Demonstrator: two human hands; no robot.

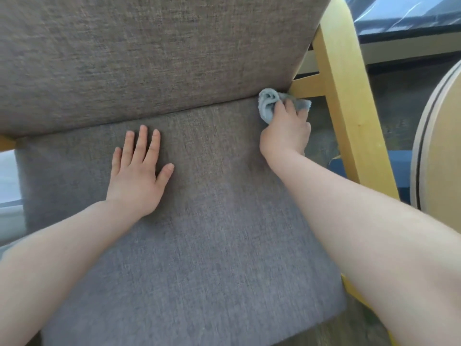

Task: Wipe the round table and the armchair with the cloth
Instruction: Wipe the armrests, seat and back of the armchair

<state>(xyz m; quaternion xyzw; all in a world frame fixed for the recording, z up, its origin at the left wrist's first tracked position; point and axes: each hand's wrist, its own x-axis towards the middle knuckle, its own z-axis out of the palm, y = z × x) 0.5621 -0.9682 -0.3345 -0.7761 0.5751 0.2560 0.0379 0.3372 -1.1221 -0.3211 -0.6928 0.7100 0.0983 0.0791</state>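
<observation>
The armchair fills the view, with a grey fabric seat cushion [204,245] and a grey back cushion [149,53] on a yellow wooden frame [346,108]. My right hand [287,131] grips a bunched light blue cloth [268,103] at the seat's far right corner, where seat and back meet. My left hand [137,171] rests flat on the seat with its fingers spread. The round table [439,146] shows only as a pale curved edge at the far right.
The chair's wooden side frame stands between the seat and the round table. A dark window ledge [409,26] runs along the top right. Grey floor [399,106] shows beyond the frame.
</observation>
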